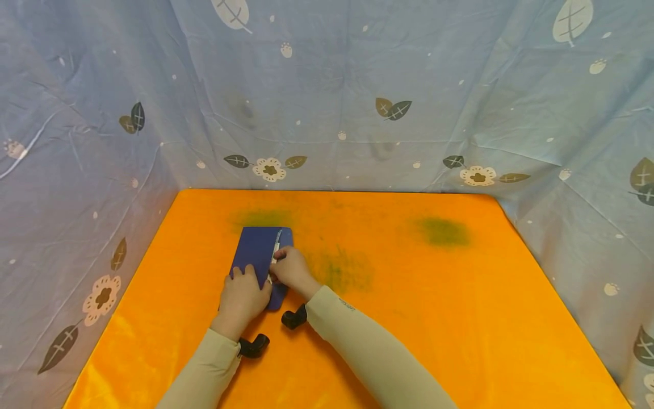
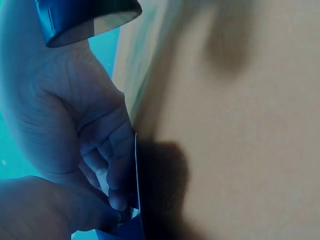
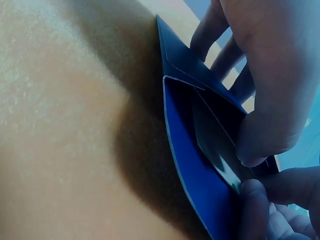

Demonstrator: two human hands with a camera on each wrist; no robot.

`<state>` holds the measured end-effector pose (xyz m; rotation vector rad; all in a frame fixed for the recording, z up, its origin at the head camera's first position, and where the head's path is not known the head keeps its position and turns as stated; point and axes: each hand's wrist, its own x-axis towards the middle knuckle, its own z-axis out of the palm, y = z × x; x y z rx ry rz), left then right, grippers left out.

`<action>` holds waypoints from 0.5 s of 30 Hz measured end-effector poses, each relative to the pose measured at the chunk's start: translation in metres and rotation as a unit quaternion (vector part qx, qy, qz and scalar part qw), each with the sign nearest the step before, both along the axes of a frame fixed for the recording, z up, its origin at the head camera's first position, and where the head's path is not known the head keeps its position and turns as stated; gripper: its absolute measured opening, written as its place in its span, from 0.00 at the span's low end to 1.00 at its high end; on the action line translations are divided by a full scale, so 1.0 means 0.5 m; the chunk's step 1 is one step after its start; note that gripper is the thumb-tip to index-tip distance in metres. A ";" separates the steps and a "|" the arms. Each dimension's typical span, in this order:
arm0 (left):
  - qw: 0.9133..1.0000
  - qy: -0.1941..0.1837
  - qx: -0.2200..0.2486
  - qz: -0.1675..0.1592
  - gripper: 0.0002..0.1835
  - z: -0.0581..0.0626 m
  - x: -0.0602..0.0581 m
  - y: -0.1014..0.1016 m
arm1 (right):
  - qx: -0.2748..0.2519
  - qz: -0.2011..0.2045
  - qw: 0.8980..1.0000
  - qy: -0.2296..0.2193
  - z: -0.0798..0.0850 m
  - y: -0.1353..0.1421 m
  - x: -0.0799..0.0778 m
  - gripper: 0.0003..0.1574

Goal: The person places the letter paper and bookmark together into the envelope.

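A dark blue paper envelope (image 1: 255,244) lies on the left part of the orange table, its flap side facing right. My left hand (image 1: 244,298) rests across its lower face. In the right wrist view the left fingers lie over the envelope's outside, and the thumb is at the edge of the opening, gripping that layer. My right hand (image 1: 293,270) is at the opening and pinches a thin card (image 3: 215,150) between thumb and finger. The card sits partly inside the envelope; a pale printed strip of it shows along the opening. Its lower end is hidden by my fingers.
An orange cloth (image 1: 434,318) with faded green patches covers the table. Pale blue patterned curtains (image 1: 317,85) hang along the back and both sides. A black wrist camera (image 1: 254,345) sticks out near my left cuff, another (image 1: 294,318) near my right.
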<state>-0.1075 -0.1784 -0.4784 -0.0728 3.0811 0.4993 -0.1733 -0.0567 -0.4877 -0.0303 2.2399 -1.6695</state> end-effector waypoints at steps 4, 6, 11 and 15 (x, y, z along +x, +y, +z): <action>1.000 -0.004 -0.002 -0.001 0.35 -0.004 0.001 0.001 | 0.010 0.003 1.000 -0.001 0.001 0.001 0.003 0.17; 1.000 -0.008 -0.001 0.000 0.35 -0.005 0.001 0.002 | 0.016 0.005 1.000 0.000 0.002 0.002 0.003 0.18; 1.000 -0.007 -0.004 -0.001 0.36 -0.006 0.005 0.002 | 0.013 0.007 1.000 -0.006 0.000 0.002 0.001 0.18; 1.000 0.000 -0.016 -0.003 0.37 -0.013 0.010 0.003 | 0.001 0.019 1.000 -0.004 -0.007 0.009 0.002 0.19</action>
